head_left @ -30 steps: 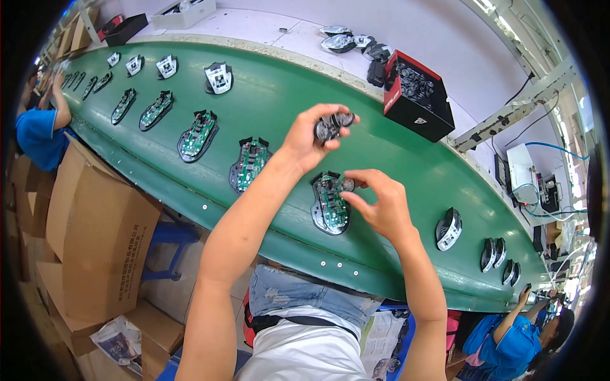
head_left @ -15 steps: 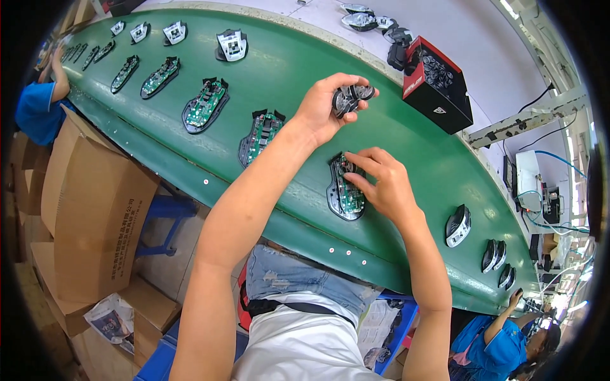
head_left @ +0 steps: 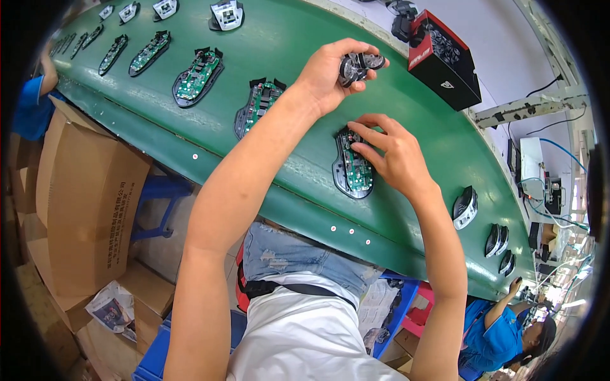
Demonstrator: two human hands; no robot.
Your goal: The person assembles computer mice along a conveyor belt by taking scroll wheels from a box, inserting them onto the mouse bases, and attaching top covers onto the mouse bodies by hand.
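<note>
Several small scroll wheels (head_left: pixel 362 66), clear and black, are gathered in my left hand (head_left: pixel 323 76), its fingers curled round them above the green belt. My right hand (head_left: pixel 401 154) is at the front end of an open computer mouse base (head_left: pixel 353 170), which carries a green circuit board. Thumb and index finger are bent in a pinch at the board's upper part. Whatever lies between those fingertips is mostly hidden. Just left of it, partly behind my left forearm, lies another mouse base (head_left: pixel 262 101) with a circuit board.
More mouse bases (head_left: pixel 199 77) and white-and-black mouse parts (head_left: pixel 227 15) line the green belt (head_left: pixel 286 174) at left. Assembled shells (head_left: pixel 466 207) lie at right. A black-and-red box (head_left: pixel 445 60) of wheels stands beyond the belt. Cardboard boxes (head_left: pixel 89 197) stand left; co-workers (head_left: pixel 499 333) sit at both ends.
The view has shifted, so the belt and its parts appear higher in the picture. Both hands keep nearly the same grip, with my right fingers still at the mouse base's front end.
</note>
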